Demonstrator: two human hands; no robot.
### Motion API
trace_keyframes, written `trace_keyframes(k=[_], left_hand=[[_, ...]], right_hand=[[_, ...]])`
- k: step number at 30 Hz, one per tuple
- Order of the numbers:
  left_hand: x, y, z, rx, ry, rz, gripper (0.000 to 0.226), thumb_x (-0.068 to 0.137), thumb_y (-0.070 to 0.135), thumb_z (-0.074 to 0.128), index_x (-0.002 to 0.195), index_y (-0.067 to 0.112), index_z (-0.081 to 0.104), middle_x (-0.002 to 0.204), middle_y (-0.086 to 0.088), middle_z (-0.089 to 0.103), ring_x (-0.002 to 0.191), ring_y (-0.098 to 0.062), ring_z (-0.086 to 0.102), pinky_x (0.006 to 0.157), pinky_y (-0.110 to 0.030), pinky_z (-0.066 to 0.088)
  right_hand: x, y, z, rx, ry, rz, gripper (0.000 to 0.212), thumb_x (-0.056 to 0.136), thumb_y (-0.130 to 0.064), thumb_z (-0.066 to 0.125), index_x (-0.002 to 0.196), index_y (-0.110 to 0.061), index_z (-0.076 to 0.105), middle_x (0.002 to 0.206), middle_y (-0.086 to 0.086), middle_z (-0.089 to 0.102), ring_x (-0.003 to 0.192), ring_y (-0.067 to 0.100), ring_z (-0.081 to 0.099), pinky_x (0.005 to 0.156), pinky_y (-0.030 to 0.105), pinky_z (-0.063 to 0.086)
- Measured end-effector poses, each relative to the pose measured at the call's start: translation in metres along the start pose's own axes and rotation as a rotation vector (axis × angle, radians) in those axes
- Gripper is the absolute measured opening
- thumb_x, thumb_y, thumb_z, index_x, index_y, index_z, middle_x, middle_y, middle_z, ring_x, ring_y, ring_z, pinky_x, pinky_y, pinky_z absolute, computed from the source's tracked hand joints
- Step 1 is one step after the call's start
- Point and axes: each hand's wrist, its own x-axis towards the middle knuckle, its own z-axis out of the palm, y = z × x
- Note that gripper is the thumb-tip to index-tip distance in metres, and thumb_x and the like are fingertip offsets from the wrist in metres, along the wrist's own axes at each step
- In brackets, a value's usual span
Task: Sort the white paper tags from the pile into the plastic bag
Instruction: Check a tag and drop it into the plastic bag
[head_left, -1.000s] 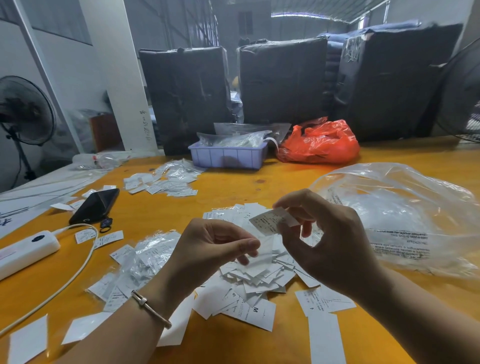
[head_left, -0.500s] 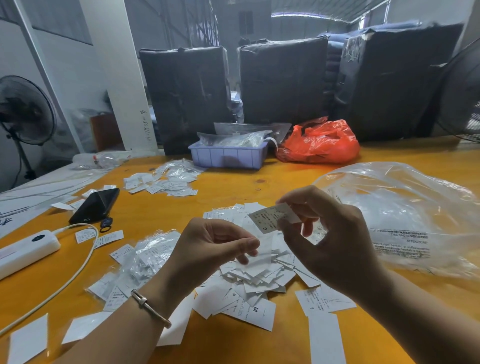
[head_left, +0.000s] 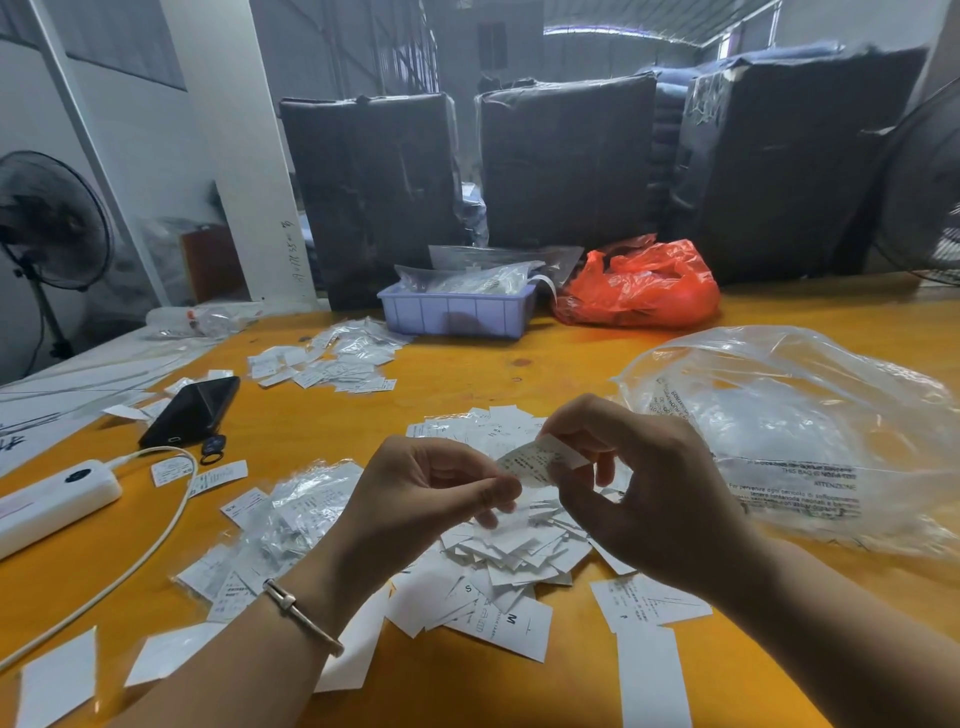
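- Pinching one white tag (head_left: 540, 460) between thumb and fingers, the right hand (head_left: 644, 499) holds it up above the pile of tags (head_left: 498, 551) on the counter (head_left: 519, 364).
- The left hand (head_left: 431, 493) has its fingers curled, thumb and forefinger closed on the near left edge of the same tag.
- A bracelet (head_left: 301, 616) sits on the left wrist.
- The pile lies directly under both hands, spreading toward the person from them.
- The clear plastic bag (head_left: 810, 441) lies just right of the right hand, printed text on its near side.
- Left of the left hand are small clear packets (head_left: 296, 514) with tags inside.
- Farther left lie a black phone (head_left: 192, 410) and a white power bank (head_left: 52, 499) with its cable.
- Beyond the hands stand a lilac tray (head_left: 457, 314) and an orange bag (head_left: 639, 286).
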Motion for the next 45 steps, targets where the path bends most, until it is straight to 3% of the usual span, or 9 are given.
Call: trace_keyframes(k=[8,12,15,18,23,28,32,38,45], left_hand=[[0.001,0.001,0.002,0.009,-0.054,-0.013,0.018,0.073,0.022,0.078,0.085,0.009,0.080,0.078,-0.005,0.077,0.063,-0.018,0.070,0.060,-0.020,0.053],[0.002,0.001,0.002,-0.020,-0.004,-0.033,0.014,0.074,0.026,0.076,0.083,0.016,0.080,0.078,-0.004,0.077,0.062,-0.016,0.070,0.056,-0.017,0.050],[0.002,0.000,0.001,-0.046,0.038,-0.049,0.012,0.073,0.031,0.074,0.081,0.024,0.080,0.080,-0.003,0.077,0.064,-0.016,0.070,0.056,-0.018,0.050],[0.001,0.000,0.002,-0.069,0.044,-0.048,0.015,0.072,0.032,0.076,0.082,0.022,0.081,0.079,-0.004,0.077,0.066,-0.013,0.070,0.057,-0.018,0.050],[0.002,-0.002,0.001,-0.123,0.046,-0.056,0.016,0.072,0.029,0.074,0.081,0.018,0.081,0.081,-0.005,0.076,0.077,-0.016,0.072,0.065,-0.022,0.055],[0.002,-0.003,0.001,-0.121,0.065,-0.054,0.020,0.070,0.032,0.075,0.080,0.014,0.080,0.081,-0.007,0.076,0.078,-0.016,0.071,0.065,-0.022,0.054],[0.004,-0.004,0.000,-0.115,0.094,-0.049,0.016,0.072,0.028,0.075,0.078,0.014,0.080,0.079,-0.008,0.075,0.074,-0.015,0.069,0.063,-0.020,0.052],[0.005,-0.004,0.000,-0.162,0.130,-0.059,0.012,0.071,0.028,0.075,0.077,0.018,0.079,0.080,-0.004,0.075,0.074,-0.010,0.068,0.063,-0.018,0.052],[0.005,-0.007,-0.001,-0.110,0.007,-0.097,0.015,0.078,0.020,0.070,0.078,0.006,0.068,0.076,-0.005,0.067,0.074,-0.012,0.062,0.065,-0.020,0.051]], right_hand=[[0.001,0.006,0.002,-0.015,-0.181,0.106,0.021,0.078,-0.011,0.073,0.096,-0.020,0.066,0.077,-0.012,0.068,0.058,0.009,0.058,0.057,0.037,0.052],[0.001,0.005,0.003,0.007,-0.028,0.094,0.031,0.080,-0.010,0.074,0.109,-0.018,0.069,0.082,-0.013,0.067,0.062,0.003,0.057,0.055,0.024,0.051],[0.003,0.006,0.003,-0.016,0.063,0.074,0.025,0.082,-0.007,0.070,0.105,-0.016,0.072,0.081,-0.009,0.069,0.063,0.010,0.061,0.055,0.027,0.053],[0.002,0.006,0.006,0.008,0.006,0.075,0.020,0.084,-0.007,0.070,0.101,-0.015,0.075,0.084,-0.007,0.071,0.063,0.013,0.063,0.055,0.034,0.054],[0.000,0.002,0.009,0.144,-0.164,0.103,0.021,0.086,-0.028,0.064,0.100,-0.020,0.076,0.090,-0.012,0.068,0.073,0.006,0.062,0.057,0.027,0.052],[0.001,0.011,0.007,0.217,-0.120,0.177,0.020,0.088,-0.027,0.066,0.105,-0.018,0.073,0.096,-0.011,0.067,0.080,0.008,0.063,0.061,0.026,0.053],[0.000,0.012,0.011,0.294,-0.233,0.240,0.021,0.086,-0.034,0.065,0.098,-0.020,0.074,0.093,-0.013,0.067,0.083,0.006,0.063,0.062,0.024,0.053],[-0.001,0.017,0.015,0.311,-0.233,0.338,0.015,0.079,-0.028,0.075,0.092,-0.022,0.071,0.081,-0.011,0.069,0.072,0.000,0.063,0.059,0.012,0.048],[0.001,0.018,0.018,0.393,-0.262,0.402,0.010,0.085,-0.018,0.070,0.077,-0.013,0.071,0.070,-0.002,0.070,0.066,0.011,0.065,0.062,0.029,0.052]])
